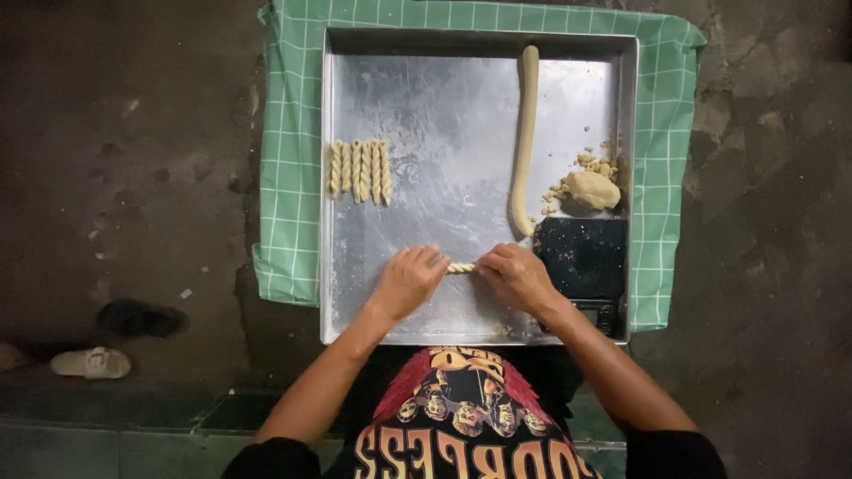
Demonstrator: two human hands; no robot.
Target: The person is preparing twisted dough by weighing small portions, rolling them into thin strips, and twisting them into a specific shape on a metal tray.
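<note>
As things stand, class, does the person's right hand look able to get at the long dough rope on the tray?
Probably yes. The right hand lies just below the near end of the long dough rope, with only bare tray between them, though it is busy with the twisted dough piece.

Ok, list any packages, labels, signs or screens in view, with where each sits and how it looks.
Scale: flat black square device at the tray's near right corner, beside the right hand; its display strip is too dark to make out.
Shirt print: red, yellow and black graphic on the person's black shirt, bottom centre.
No packages or signs.
</note>
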